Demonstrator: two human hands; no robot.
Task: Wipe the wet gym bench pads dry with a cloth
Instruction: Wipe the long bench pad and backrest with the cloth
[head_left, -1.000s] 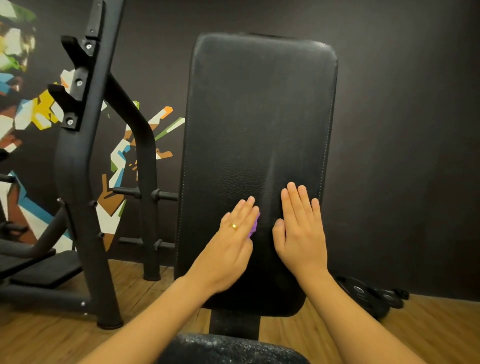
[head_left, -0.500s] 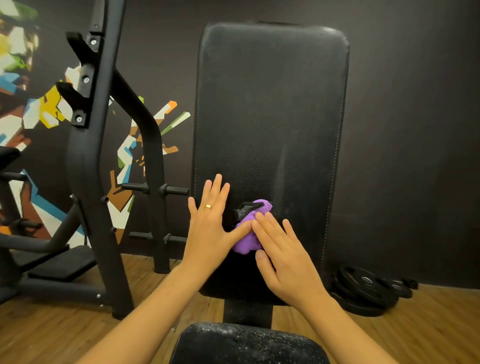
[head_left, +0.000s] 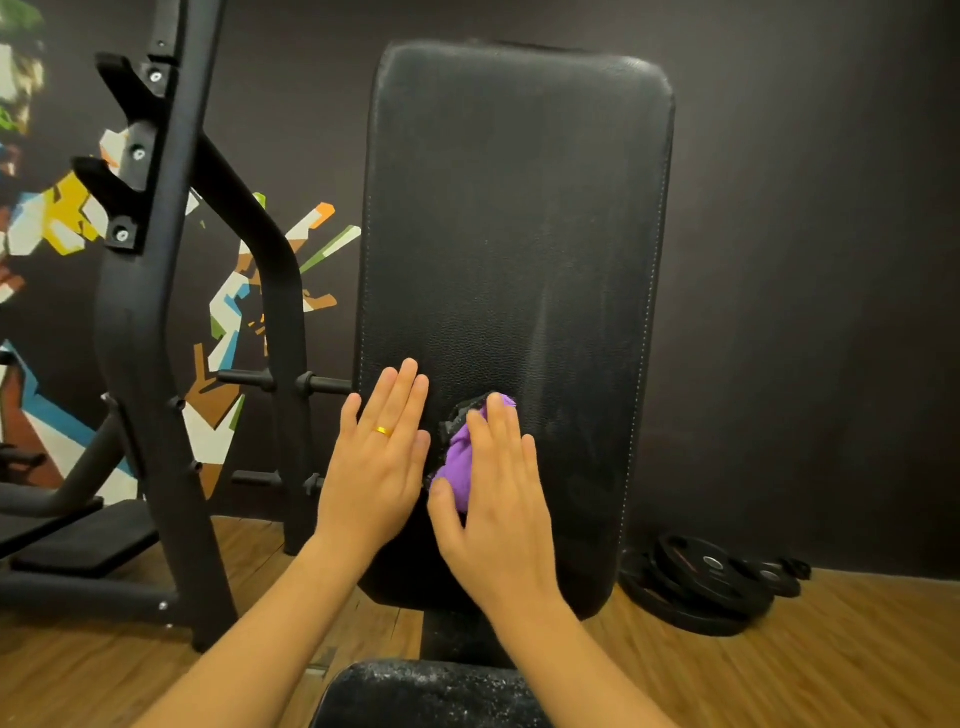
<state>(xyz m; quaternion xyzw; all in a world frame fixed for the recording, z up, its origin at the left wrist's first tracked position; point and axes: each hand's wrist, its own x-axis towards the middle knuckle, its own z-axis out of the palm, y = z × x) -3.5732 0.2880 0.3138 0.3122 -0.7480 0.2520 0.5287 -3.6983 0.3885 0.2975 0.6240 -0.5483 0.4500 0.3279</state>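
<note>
Head view: the upright back pad (head_left: 514, 234) fills the middle of the frame, with both forearms reaching up to it from six o'clock; the left hand (head_left: 376, 467) lies flat on the pad's lower part near its nine o'clock edge, fingers straight, together and pointing toward twelve, grasping nothing (a gold ring (head_left: 383, 430) sits on one finger); the right hand (head_left: 498, 509) is just beside it at three o'clock, palm down, its straight fingers pressing the bunched purple cloth (head_left: 460, 462) against the pad rather than curling round it, the thumb spread toward nine; the cloth shows between the two hands; the seat pad (head_left: 426, 696) sits at six o'clock, speckled with droplets; a black rack (head_left: 150, 312) stands at nine o'clock; weight plates (head_left: 706, 582) lie on the wooden floor (head_left: 857, 649) at four o'clock.
</note>
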